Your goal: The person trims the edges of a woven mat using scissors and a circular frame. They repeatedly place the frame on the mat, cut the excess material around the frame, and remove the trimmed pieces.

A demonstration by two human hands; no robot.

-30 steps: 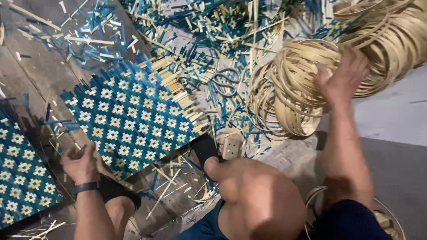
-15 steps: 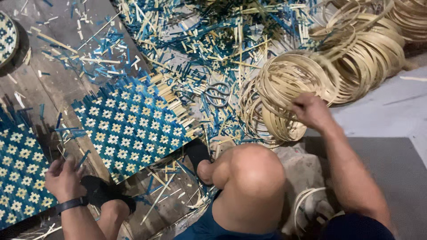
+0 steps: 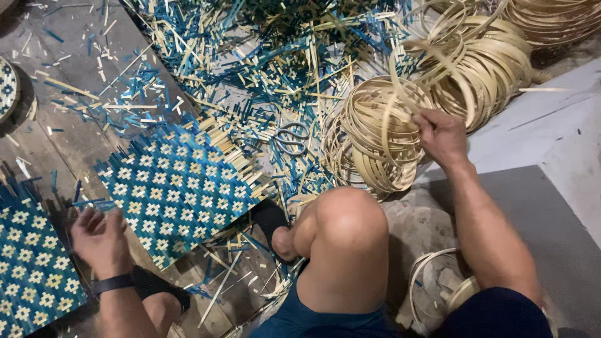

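Bundle of pale cane hoops on the floor just ahead of the raised knee, standing on edge, rings leaning toward the right. Right hand at the bundle's right rim, fingers closed around one thin strip that arcs up and over toward the bigger coil behind. Left hand well apart, at the near corner of the blue-and-cream woven mat, fingers loosely curled, nothing clearly in them. Scissors between mat and hoops, among blue offcuts.
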